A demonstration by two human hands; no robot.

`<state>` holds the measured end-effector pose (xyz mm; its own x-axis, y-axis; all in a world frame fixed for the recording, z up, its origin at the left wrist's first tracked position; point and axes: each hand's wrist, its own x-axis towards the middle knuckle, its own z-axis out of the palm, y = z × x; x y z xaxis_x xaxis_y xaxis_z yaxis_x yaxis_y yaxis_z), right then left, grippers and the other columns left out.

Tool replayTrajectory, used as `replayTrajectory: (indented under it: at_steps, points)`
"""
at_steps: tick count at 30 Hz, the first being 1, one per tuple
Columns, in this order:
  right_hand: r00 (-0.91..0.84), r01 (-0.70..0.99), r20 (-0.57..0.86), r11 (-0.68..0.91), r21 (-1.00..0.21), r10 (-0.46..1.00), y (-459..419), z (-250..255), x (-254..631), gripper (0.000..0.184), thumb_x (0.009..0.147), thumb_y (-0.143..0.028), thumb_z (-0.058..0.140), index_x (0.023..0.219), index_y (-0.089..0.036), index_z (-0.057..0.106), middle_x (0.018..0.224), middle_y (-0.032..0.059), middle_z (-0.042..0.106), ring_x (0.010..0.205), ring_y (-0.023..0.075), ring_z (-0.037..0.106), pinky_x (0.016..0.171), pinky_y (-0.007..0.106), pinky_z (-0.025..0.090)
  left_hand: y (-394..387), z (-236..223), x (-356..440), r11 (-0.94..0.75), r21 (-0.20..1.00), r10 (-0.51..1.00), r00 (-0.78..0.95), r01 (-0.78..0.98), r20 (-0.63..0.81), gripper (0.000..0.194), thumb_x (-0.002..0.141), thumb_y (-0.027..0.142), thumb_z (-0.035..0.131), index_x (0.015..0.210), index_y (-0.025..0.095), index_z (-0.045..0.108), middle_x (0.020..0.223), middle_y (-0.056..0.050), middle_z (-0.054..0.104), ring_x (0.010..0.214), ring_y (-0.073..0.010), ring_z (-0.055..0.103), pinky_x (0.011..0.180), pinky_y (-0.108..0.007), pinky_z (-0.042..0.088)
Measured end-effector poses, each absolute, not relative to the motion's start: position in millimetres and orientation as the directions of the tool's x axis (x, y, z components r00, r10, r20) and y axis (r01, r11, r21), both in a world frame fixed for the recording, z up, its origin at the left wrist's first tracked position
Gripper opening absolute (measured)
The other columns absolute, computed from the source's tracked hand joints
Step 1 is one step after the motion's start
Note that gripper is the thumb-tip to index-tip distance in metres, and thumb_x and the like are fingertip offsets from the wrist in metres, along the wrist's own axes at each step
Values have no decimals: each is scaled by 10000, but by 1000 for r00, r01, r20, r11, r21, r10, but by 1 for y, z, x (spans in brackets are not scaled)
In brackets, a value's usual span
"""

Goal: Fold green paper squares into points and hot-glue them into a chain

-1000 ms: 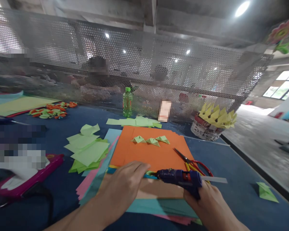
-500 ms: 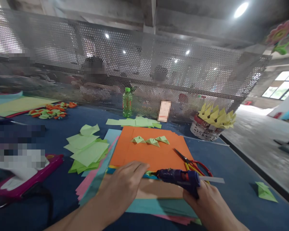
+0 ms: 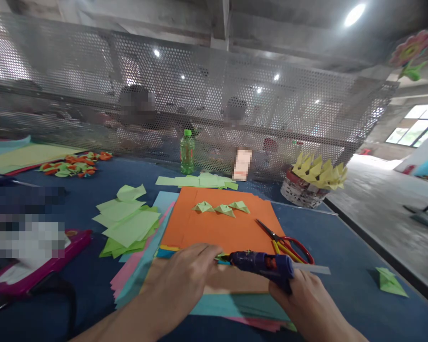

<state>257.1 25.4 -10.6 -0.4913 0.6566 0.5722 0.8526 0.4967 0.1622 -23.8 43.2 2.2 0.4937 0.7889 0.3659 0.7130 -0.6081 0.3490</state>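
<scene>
My right hand [image 3: 301,289] is wrapped round the grip of a dark blue glue gun [image 3: 260,265], with a clear glue stick [image 3: 316,269] poking out of its back. The gun's nozzle points left and meets a small piece of green paper [image 3: 221,257]. My left hand [image 3: 190,268] pinches that piece between closed fingers, which cover most of it. Both hands are over a stack of coloured paper topped by orange sheets [image 3: 214,228]. Three folded green paper pieces [image 3: 224,209] lie on the orange sheets, and red-and-yellow scissors [image 3: 283,242] rest at their right edge.
Green paper squares [image 3: 128,223] lie left of the stack, green strips [image 3: 199,180] behind it. A green bottle [image 3: 187,153] and a basket with yellow folded points [image 3: 306,183] stand near the mesh partition [image 3: 199,85]. One folded green piece [image 3: 390,281] lies far right; a magenta-edged object [image 3: 39,266] left.
The left hand has shifted very slightly and the glue gun's nozzle stays at the small green piece. The whole view has moved a little; otherwise the things lie as before.
</scene>
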Motion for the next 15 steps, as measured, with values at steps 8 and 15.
replayTrajectory:
  at_steps: [8,15]
  points:
    - [-463,864,575,487,124,675,25,-14,259,108,864,-146,457,805,-236,463,586,-12,622,503,193,672,497,255,474,47,-3,-26,-633,344,767,504,693,396,337,993,102,321,1161,224,586,1064,-70,697,946,-234,690,725,-327,514]
    - [-523,832,560,527,172,643,24,-9,258,173,860,-95,421,923,-178,559,620,6,636,523,187,667,517,255,460,44,3,-22,-611,367,790,507,702,346,293,1013,148,358,1148,236,603,1037,-47,702,912,-226,695,709,-319,519]
